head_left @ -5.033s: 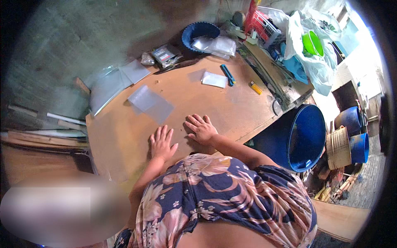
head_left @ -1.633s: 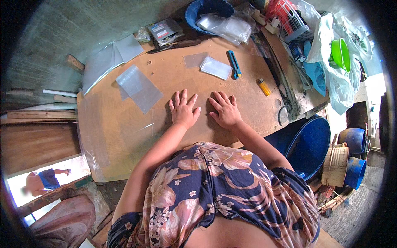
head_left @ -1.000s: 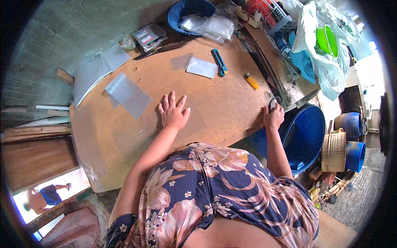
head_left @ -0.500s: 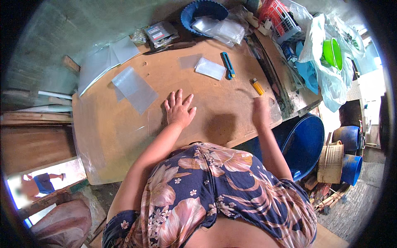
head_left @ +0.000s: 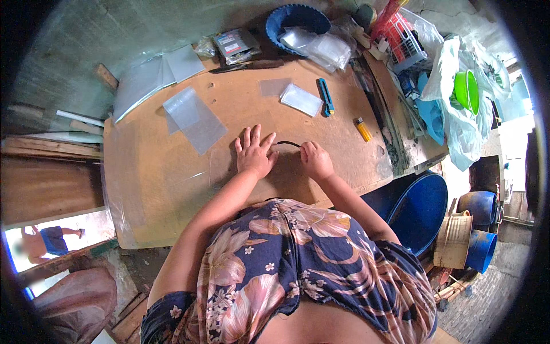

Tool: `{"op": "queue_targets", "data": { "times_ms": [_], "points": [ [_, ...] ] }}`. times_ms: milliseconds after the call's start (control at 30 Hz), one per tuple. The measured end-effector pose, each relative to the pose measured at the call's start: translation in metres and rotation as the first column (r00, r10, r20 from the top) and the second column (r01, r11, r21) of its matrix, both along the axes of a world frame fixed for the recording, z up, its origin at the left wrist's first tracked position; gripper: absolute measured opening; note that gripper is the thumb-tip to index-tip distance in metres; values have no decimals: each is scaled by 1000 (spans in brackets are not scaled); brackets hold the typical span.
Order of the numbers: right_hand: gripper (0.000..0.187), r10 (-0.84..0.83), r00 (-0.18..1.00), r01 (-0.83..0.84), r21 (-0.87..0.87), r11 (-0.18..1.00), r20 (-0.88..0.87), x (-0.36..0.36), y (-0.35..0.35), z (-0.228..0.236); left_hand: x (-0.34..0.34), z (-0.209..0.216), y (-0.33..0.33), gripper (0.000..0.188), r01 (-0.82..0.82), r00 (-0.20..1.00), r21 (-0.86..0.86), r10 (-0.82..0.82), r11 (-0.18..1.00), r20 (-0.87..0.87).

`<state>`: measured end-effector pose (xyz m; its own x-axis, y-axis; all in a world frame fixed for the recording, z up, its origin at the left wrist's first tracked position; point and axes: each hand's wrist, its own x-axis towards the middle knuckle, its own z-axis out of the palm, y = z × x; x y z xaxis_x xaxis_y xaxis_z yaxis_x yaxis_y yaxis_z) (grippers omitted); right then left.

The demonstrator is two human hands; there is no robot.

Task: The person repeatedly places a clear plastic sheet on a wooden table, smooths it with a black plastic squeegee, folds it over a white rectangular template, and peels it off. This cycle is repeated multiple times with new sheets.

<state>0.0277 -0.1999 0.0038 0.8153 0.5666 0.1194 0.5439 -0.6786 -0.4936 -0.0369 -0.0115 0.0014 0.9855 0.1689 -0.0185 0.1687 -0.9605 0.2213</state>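
Observation:
My left hand (head_left: 255,153) lies flat on the wooden tabletop, fingers spread, over what looks like a clear plastic sheet whose edges barely show. Beside its thumb, a thin black curved strip (head_left: 288,143) reaches across to my right hand (head_left: 316,160), which is closed around the strip's other end. Whether the strip touches the left thumb I cannot tell. Farther off lie a small stack of clear plastic pieces (head_left: 301,100), a blue utility knife (head_left: 326,97) and a yellow lighter (head_left: 364,130). To the left of my left hand are loose clear sheets (head_left: 200,126).
Along the back edge stand a blue basin (head_left: 275,26) and packets (head_left: 238,46), with larger plastic sheets (head_left: 152,74) at the back left. White bags (head_left: 461,140) and a green container (head_left: 467,92) crowd the right. A big blue tub (head_left: 421,212) sits below the table's right edge.
My right hand has moved left and nearer from beside the lighter, bringing the black strip next to my left hand. The left hand stays flat on the table; the whole view has shifted slightly.

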Motion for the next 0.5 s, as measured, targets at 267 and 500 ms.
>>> {"op": "queue_targets", "data": {
  "times_ms": [267,500],
  "points": [
    [15,8,1000,-8,7,1000,11,-2,-2,-1,0,0,-1,52,-4,1000,3,4,1000,-19],
    [14,-7,1000,5,61,998,26,-2,-2,-2,0,1,-1,52,-6,1000,0,6,1000,-21]
  ]
}}
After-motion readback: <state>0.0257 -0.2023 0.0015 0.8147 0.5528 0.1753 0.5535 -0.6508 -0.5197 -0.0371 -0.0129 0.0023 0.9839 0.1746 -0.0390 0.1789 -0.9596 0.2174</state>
